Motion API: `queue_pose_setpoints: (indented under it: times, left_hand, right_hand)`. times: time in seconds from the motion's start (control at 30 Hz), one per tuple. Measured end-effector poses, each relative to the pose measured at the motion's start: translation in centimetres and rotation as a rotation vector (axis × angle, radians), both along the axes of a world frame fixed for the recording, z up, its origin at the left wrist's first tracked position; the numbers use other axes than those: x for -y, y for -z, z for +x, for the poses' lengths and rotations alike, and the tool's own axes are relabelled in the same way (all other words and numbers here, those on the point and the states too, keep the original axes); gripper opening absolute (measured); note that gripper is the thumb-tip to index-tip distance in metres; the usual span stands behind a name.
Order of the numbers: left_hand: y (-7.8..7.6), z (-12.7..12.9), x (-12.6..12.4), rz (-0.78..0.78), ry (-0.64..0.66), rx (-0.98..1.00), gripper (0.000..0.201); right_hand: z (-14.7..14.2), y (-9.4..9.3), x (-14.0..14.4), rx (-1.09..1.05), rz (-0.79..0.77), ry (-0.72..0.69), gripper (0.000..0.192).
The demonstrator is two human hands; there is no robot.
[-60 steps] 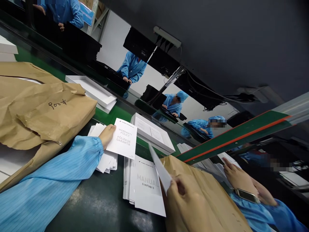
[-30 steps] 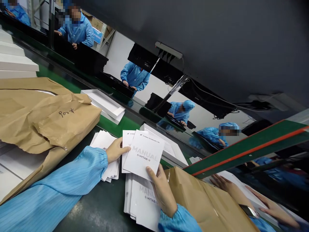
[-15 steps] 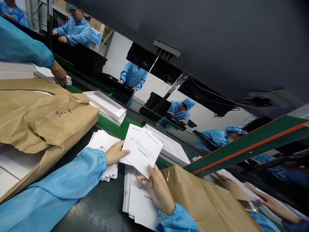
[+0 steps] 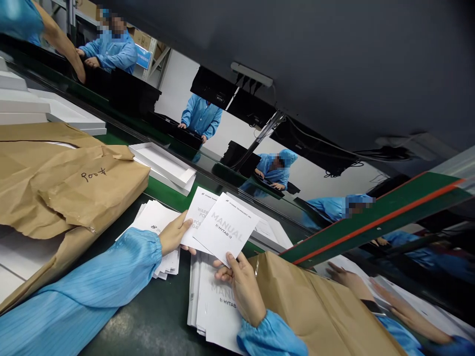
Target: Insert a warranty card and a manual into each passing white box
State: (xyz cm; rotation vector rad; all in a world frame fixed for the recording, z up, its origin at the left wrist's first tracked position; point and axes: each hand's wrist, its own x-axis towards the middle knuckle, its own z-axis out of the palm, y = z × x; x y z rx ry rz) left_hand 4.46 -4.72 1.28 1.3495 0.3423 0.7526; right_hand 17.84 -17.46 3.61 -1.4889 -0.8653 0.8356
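My left hand pinches a white warranty booklet by its left side. Thumb and fingers of my right hand grip the lower corner of a white manual, which overlaps the warranty booklet in front. Both are held up above the bench. Below my right hand lies a stack of manuals, partly covered by that hand. Behind my left wrist sits another stack of white booklets, partly hidden by the sleeve.
Brown paper packages stand at left and right. White open boxes line the green conveyor. A green barrier with an orange stripe slants at right. Co-workers' hands move beyond it; another person's arm reaches in upper left.
The manual has shifted right, away from my left hand, uncovering more of the warranty booklet. The co-worker's arm at upper left has pulled back from the white boxes.
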Motion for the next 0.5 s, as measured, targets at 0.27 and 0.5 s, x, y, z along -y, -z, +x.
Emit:
queue_pose_setpoints:
  times: [0.27,0.5]
  left_hand:
    - [-0.4,-0.12,-0.16,0.019,0.095,0.014,0.053]
    - [-0.6,-0.19,-0.1,0.043,0.094,-0.014,0.047]
  right_hand:
    - [0.57,0.6,-0.09,0.012,0.02,0.04,0.042]
    - [0.88,0.9,-0.12,0.026,0.065,0.065,0.039]
